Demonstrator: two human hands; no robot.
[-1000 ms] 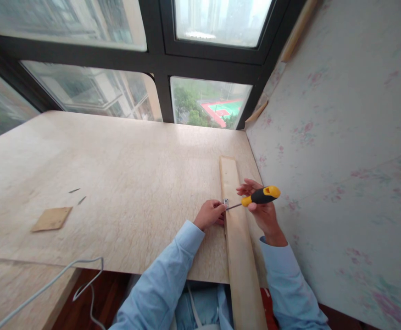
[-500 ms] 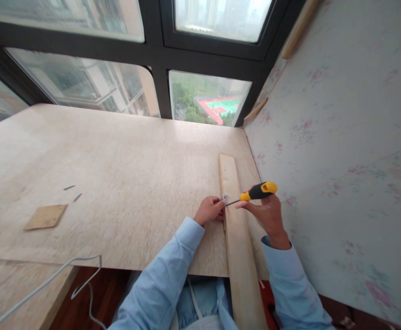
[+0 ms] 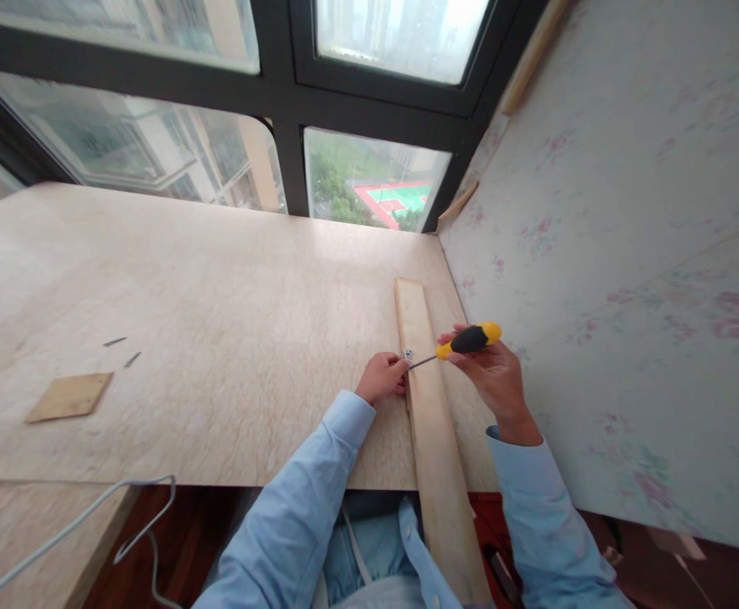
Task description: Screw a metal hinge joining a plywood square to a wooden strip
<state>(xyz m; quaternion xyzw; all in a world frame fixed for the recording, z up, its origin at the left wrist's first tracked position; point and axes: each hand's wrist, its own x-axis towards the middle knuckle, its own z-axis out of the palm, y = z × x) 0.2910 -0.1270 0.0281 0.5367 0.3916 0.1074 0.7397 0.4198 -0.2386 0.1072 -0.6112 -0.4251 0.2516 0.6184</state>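
A long pale wooden plank (image 3: 433, 440) lies on the beige tabletop (image 3: 230, 338) near the right wall, its near end over my lap. A small metal bracket (image 3: 407, 355) sits at the plank's left edge. My left hand (image 3: 382, 377) pinches the bracket against the plank. My right hand (image 3: 493, 372) grips a screwdriver with a yellow and black handle (image 3: 469, 339); its thin shaft points left and down with the tip at the bracket.
A thin brown square board (image 3: 69, 396) and two small dark screws (image 3: 122, 350) lie on the left of the tabletop. A white cable (image 3: 90, 520) hangs off the near left edge. A flowered wall panel (image 3: 610, 279) stands close on the right; windows (image 3: 369, 178) are behind.
My right hand's fingers have closed more around the screwdriver handle, which stays at the bracket. The view has shifted slightly right and down; my left hand keeps its hold.
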